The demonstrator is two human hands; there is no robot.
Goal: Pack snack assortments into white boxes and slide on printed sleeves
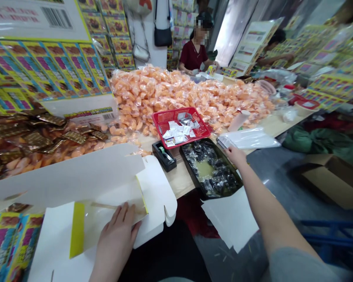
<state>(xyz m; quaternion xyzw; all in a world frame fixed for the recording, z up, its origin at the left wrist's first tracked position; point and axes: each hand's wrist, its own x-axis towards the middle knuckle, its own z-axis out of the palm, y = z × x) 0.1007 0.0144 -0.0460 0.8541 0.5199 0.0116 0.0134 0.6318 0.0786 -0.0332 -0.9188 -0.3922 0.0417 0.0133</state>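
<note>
My left hand (117, 235) lies with its fingers stretched out inside a small open carton (90, 227), white within and with a yellow flap. The carton rests on a large unfolded white cardboard box (114, 164). At the table's right edge, my right hand (235, 157) has its fingers bent in at the near end of a stack of clear plastic bags (250, 138); the fingertips are partly hidden. Just left of that hand is a black tray (191, 172) of small packets with dark contents. Behind it, a red basket (206, 131) holds small white sachets.
A black tape dispenser (164, 156) stands left of the tray. Wrapped orange pieces (170, 90) are heaped across the table, with brown-gold packets (32, 137) at left. Printed yellow boxes (67, 70) are stacked there. A person in dark red (194, 55) works across the table.
</note>
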